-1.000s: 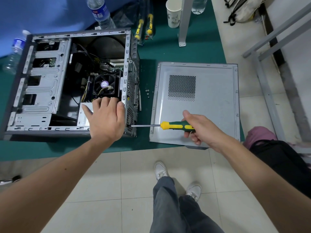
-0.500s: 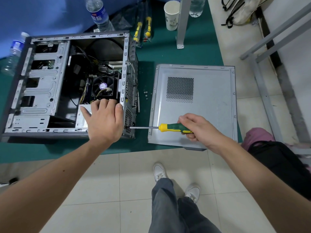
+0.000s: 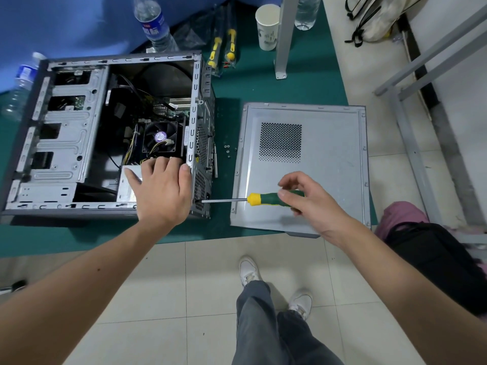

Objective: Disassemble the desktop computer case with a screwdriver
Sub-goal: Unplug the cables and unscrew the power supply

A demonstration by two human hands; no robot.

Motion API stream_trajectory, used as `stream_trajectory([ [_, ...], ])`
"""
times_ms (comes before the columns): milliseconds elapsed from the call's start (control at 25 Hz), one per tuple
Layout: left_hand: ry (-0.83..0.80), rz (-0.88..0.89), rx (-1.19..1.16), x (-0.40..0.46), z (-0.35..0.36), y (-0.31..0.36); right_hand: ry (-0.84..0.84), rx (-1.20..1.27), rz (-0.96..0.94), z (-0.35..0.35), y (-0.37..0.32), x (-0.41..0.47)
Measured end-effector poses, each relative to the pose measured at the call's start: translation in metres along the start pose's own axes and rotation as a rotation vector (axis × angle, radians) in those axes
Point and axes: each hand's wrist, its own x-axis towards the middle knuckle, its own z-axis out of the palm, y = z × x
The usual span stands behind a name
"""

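Green mat holds bottle, its blue label unreadable.

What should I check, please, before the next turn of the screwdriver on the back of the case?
1. Screwdriver tip against the rear panel of the case: ok.
2. Tip seated in a screw head: cannot tell, too small.
3. Right hand on the handle: ok, fingertips pinch it.
4. Left hand steadying the case by its rear edge: ok.
5. Removed side panel out of the way: not ok, it lies under the shaft.
6. Loose screws kept together on the mat: ok.
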Motion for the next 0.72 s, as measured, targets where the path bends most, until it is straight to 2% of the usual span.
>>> stream_trajectory([
  [80, 0.001, 0.000, 0.006, -0.0001, 0.0002, -0.0001, -0.032, 0.220, -0.032, -0.0022, 0.0013, -0.0013],
  [120, -0.001, -0.002, 0.004, 0.0001, 0.0000, -0.0003, -0.034, 0.233, -0.020, -0.0018, -0.0003, -0.0022],
  [200, 0.001, -0.003, 0.000, 0.0001, 0.0002, -0.0004, -0.023, 0.132, 0.078, 0.0024, -0.0045, -0.0017],
  [240, 0.003, -0.001, 0.002, 0.0000, 0.0001, -0.0003, -0.010, 0.004, 0.121, 0.0028, -0.0035, -0.0008],
  [320, 0.003, 0.000, 0.003, 0.0003, 0.0003, -0.0006, 0.013, -0.114, 0.101, 0.0038, -0.0031, -0.0006],
  [480, 0.014, 0.009, -0.002, 0.0000, 0.0010, -0.0011, -0.033, 0.213, -0.017, -0.0034, 0.0009, -0.0028],
  [560, 0.019, 0.011, -0.005, 0.0000, 0.0010, -0.0013, -0.060, 0.301, 0.003, -0.0044, 0.0022, -0.0027],
  [720, 0.017, 0.008, 0.000, 0.0003, 0.0015, -0.0007, -0.038, 0.009, 0.159, 0.0006, -0.0005, -0.0018],
])
